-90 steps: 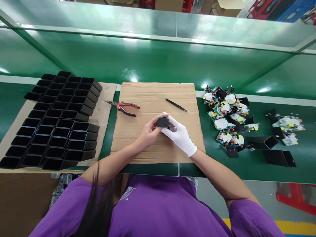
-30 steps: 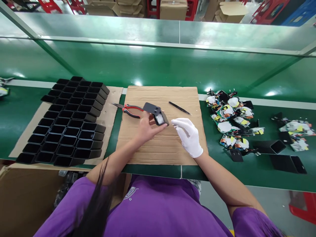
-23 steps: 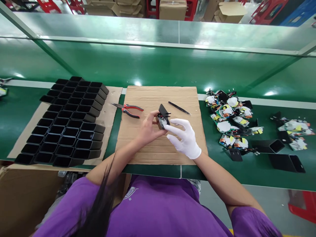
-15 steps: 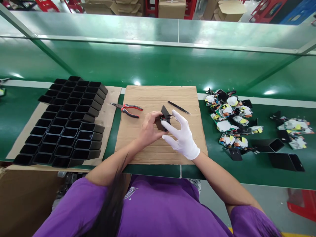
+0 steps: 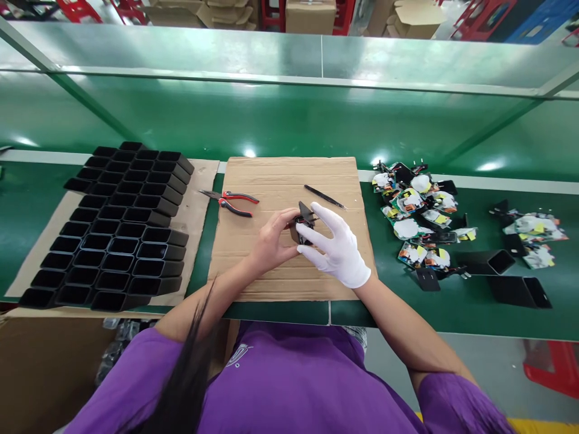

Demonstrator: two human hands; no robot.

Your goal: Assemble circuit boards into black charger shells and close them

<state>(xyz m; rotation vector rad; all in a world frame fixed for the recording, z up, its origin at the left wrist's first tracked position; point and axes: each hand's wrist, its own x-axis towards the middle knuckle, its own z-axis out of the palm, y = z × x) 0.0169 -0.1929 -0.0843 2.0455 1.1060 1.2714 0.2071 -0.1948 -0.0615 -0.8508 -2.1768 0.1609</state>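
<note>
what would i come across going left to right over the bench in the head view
Black cases in rows, red-handled pliers, left hand, held black part, gloved right hand, larger circuit-board pile, smaller circuit-board group

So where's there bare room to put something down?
On the cardboard, behind the hands, between the pliers and thin tool; also on the green table between the right forearm and the boards. Black cases crowd the left, boards the right.

Black case — panel tilted open — above cardboard.
</note>
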